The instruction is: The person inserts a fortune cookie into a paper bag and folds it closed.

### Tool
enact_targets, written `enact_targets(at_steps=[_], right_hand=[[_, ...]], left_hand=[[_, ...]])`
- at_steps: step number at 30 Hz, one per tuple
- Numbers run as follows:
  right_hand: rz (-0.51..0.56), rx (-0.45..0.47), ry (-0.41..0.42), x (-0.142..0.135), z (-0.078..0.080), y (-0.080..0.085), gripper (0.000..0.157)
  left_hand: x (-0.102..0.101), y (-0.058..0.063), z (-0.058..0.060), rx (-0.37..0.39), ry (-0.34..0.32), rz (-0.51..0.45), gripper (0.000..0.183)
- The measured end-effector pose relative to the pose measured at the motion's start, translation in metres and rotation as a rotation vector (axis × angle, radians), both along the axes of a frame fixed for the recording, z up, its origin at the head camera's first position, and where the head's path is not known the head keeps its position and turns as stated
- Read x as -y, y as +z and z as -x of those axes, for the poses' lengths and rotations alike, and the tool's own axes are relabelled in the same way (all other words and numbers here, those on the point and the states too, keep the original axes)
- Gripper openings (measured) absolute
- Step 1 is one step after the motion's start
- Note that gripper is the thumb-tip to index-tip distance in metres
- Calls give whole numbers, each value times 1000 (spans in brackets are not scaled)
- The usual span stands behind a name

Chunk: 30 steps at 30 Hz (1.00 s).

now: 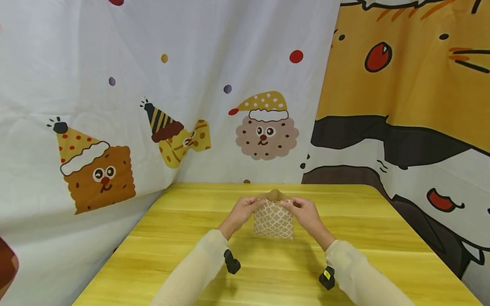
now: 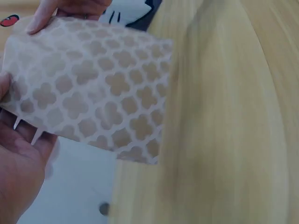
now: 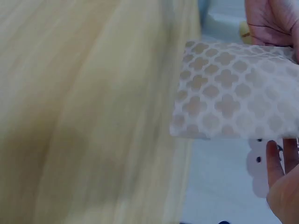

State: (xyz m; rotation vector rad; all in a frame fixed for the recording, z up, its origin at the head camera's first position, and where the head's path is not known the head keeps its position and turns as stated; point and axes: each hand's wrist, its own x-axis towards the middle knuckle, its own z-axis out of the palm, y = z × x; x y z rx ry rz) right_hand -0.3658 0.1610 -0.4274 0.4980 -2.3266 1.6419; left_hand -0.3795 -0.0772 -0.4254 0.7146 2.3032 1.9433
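Note:
A small flat paper bag (image 1: 273, 220), tan with a white lattice pattern, is held up above the table between both hands. My left hand (image 1: 242, 211) pinches its upper left corner. At the upper right corner, my right hand (image 1: 306, 213) pinches it the same way. Plain brown paper rises to a point behind the bag's top edge, between the hands. In the left wrist view the patterned front of the bag (image 2: 110, 86) shows broadly, with some left fingers behind its edge. The right wrist view shows the bag (image 3: 229, 91) above the extended fingers of my right hand (image 3: 286, 191).
A yellow wood-grain table (image 1: 183, 263) spreads beneath the hands. A white curtain (image 1: 199, 51) with cartoon biscuits hangs behind and to the left, and an orange cartoon curtain (image 1: 360, 93) to the right. Black wrist cameras are strapped at both sleeves.

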Motion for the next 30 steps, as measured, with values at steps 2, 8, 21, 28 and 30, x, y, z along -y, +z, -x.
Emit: enact_targets(at_steps=[2, 8, 21, 28, 30], right_hand=[[-17, 44, 34, -1, 1, -2, 31], [-13, 103, 101, -4, 3, -7, 43], [-1, 145, 83, 4, 3, -4, 34], [30, 143, 52, 6, 1, -5, 52], [39, 142, 50, 5, 1, -4, 52]], left_hand=[[3, -2, 0, 25, 5, 31, 42], [6, -10, 3, 111, 4, 87, 32], [-12, -12, -1, 129, 41, 47, 30], [-13, -12, -2, 123, 126, 12, 51], [-11, -11, -2, 107, 122, -14, 52]])
